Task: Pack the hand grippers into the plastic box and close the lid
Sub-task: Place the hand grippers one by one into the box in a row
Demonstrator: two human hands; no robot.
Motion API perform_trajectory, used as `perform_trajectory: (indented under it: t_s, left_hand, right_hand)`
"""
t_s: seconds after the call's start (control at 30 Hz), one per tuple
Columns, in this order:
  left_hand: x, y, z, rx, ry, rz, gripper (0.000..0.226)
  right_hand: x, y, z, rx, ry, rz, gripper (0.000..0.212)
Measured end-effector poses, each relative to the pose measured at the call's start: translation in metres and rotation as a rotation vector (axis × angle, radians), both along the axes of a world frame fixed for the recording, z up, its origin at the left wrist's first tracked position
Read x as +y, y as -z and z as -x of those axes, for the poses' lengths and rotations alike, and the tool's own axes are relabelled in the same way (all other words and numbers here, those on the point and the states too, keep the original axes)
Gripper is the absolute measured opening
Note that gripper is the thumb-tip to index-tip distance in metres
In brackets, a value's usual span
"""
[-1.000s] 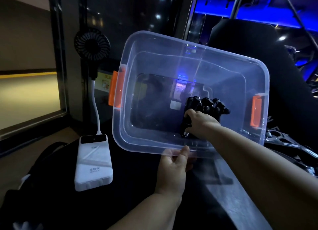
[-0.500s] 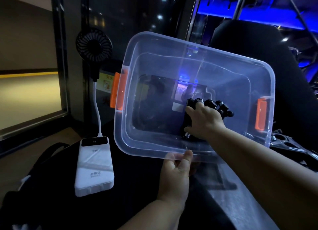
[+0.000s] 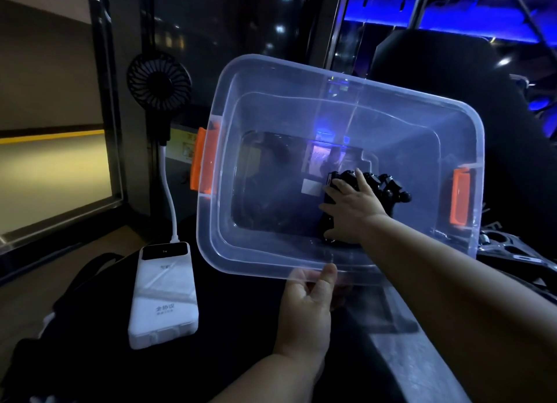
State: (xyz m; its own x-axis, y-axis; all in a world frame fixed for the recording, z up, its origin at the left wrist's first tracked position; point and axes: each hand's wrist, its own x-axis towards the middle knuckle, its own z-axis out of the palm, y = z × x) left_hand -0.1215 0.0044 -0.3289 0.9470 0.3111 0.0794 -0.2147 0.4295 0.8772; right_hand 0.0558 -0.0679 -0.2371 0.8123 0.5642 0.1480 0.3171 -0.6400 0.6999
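Fingers of the right hand, clenched round the hand grippers a second ago, now lie spread and nearly straight across them, and the plastic box sits slightly further right in view. That clear box is the biggest thing in the scene. It is held up off the dark surface and tipped so its open mouth faces the person, with no lid on it. The right forearm reaches in from the near right, over the near rim and down to the box floor. There the palm rests flat on the black grippers, one finger points toward the far wall and the others fan to the left, curled round nothing. The left arm comes up from the near edge. The left hand grips the box's near rim at about its middle, thumb laid over the lip and the other fingers dimly showing through the plastic beneath. A white power bank lies on the dark surface to the left of the box, and a white cord rises from its far end to a small black fan standing behind it. The grippers lie bunched on the right half of the box floor, partly under the hand. An orange latch hangs on the left end wall and another orange latch on the right.
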Motion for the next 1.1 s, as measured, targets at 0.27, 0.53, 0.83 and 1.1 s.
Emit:
perform_trajectory:
  t_s: [0.27,0.53,0.83,1.1]
  left_hand:
    - [0.000,-0.002,0.000,0.009,-0.007,0.011,0.046]
    - [-0.001,-0.007,0.000,-0.002,0.020,0.012,0.020]
    - [-0.002,-0.011,0.003,0.012,-0.025,-0.017,0.013]
    - [-0.005,-0.018,0.012,-0.005,-0.036,-0.060,0.012]
  right_hand:
    - [0.000,0.002,-0.001,-0.010,-0.006,-0.003,0.069]
    - [-0.011,-0.008,0.030,-0.023,-0.143,-0.484,0.068]
    - [-0.073,0.018,0.110,-0.229,-0.253,-0.974,0.034]
    - [-0.144,0.043,0.151,-0.215,-0.063,-1.035,0.028]
